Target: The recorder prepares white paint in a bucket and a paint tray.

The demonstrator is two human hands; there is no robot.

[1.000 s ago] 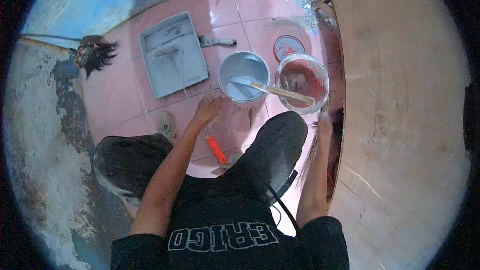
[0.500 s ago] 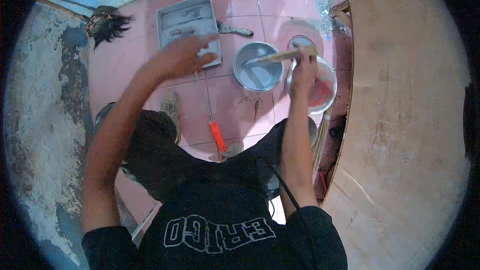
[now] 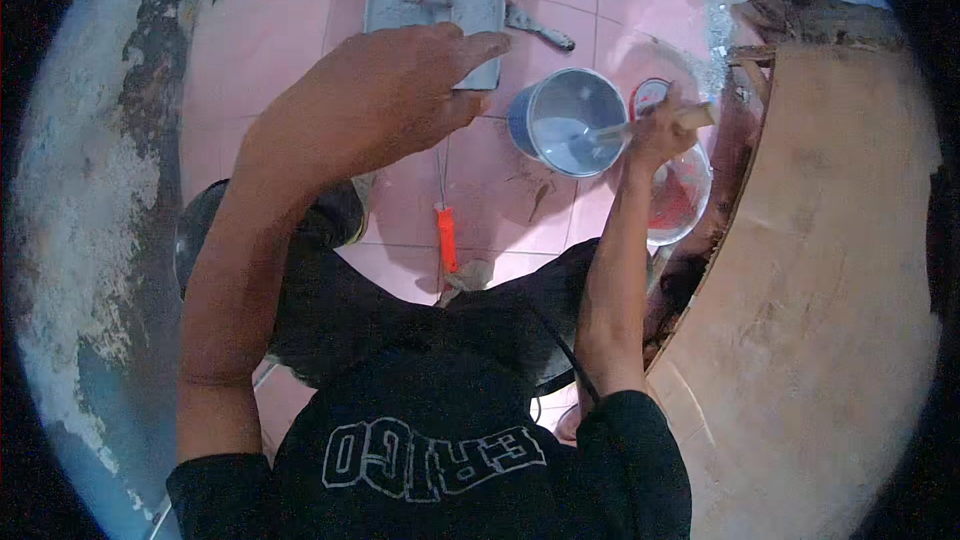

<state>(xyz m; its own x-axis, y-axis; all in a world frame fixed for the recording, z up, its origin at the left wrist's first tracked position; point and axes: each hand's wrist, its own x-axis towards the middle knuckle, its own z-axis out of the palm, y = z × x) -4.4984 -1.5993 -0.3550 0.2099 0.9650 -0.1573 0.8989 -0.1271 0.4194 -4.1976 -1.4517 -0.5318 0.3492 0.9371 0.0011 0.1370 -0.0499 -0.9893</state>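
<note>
My right hand (image 3: 662,135) is closed around a pale wooden stick (image 3: 702,116). Its whitish far end reaches over the rim and into a metal-coloured bucket (image 3: 522,125), where pale, wet-looking paint (image 3: 575,143) lies. My left hand (image 3: 410,90) hovers left of the bucket with fingers and thumb apart, holding nothing. It covers part of a grey paint tray (image 3: 490,10). Below that hand, a paint roller's orange handle (image 3: 446,240) points toward me; a thin metal rod leads from it up to the tray, and the roller's head seems to lie inside.
Beside the tray is a paint-smeared brush or scraper (image 3: 540,27). Behind my right hand are a red-rimmed lid or tin (image 3: 650,92) and a round container with reddish stains (image 3: 685,195). A large brown board (image 3: 820,240) stands right; a peeling wall (image 3: 90,240) rises left.
The view has shifted, moving the scene lower and rightward of the floor's far edge. My left hand came nearer, with fingers stretched. The stick's end now sits lower in the bucket.
</note>
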